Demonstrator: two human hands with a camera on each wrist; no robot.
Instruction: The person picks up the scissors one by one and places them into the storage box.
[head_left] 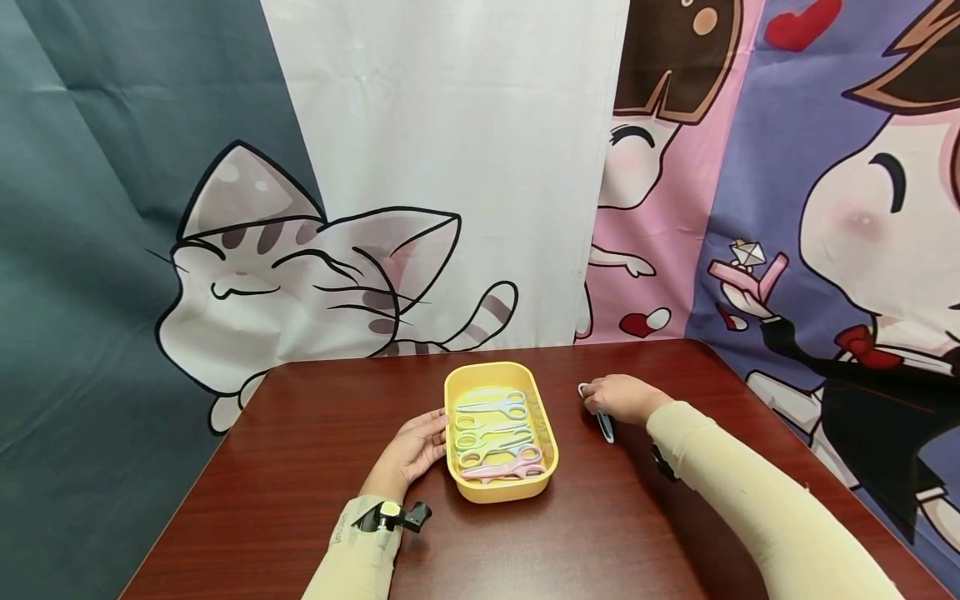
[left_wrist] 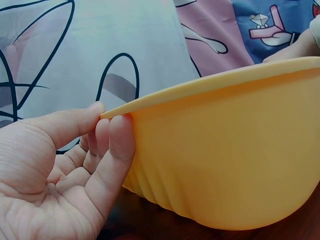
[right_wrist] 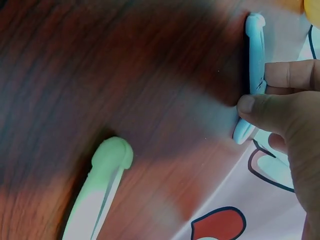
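Note:
A yellow plastic basket (head_left: 551, 442) stands mid-table with several pairs of scissors inside, light blue scissors (head_left: 491, 407) at the far end and pink scissors (head_left: 517, 464) at the near end. My left hand (head_left: 414, 446) pinches its left rim; in the left wrist view the thumb lies at the rim and fingers touch the outer wall (left_wrist: 215, 155). To the basket's right, my right hand (head_left: 622, 398) holds blue scissors (right_wrist: 256, 55) between thumb and fingers, partly hidden by the hand in the head view. A green-and-white scissors-like piece (right_wrist: 102, 185) lies nearby.
The reddish-brown wooden table (head_left: 300, 475) ends at the back against a printed cartoon cloth (head_left: 465, 125). The cloth also runs down along the right side of the table.

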